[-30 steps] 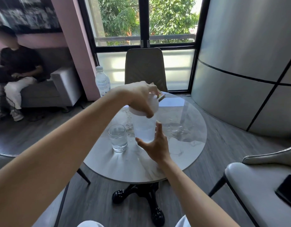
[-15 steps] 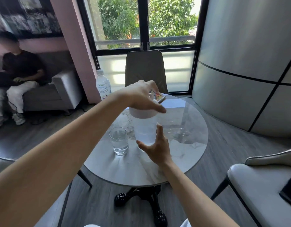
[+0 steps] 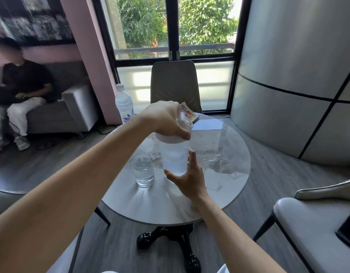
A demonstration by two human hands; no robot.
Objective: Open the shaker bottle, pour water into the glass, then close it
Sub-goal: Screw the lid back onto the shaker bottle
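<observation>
A translucent white shaker bottle (image 3: 174, 158) stands upright on the round marble table (image 3: 219, 186). My left hand (image 3: 164, 121) grips its white lid (image 3: 176, 137) from above, fingers wrapped over the top. Around the bottle's lower part my right hand (image 3: 188, 180) holds on, thumb on the left side and fingers on the right. A clear drinking glass (image 3: 143, 170) with some water in it stands just left of the bottle, apart from both hands.
A plastic water bottle (image 3: 124, 104) stands at the table's far left edge, a colourful booklet (image 3: 188, 114) at the far edge. A chair (image 3: 175, 85) faces me, another chair (image 3: 316, 217) with a black phone (image 3: 347, 231) sits right. A person (image 3: 20, 89) sits on a sofa far left.
My left hand has shifted its fingers around the lid on top of the shaker bottle. The right hand stays at the bottle's base. The glass has not moved.
</observation>
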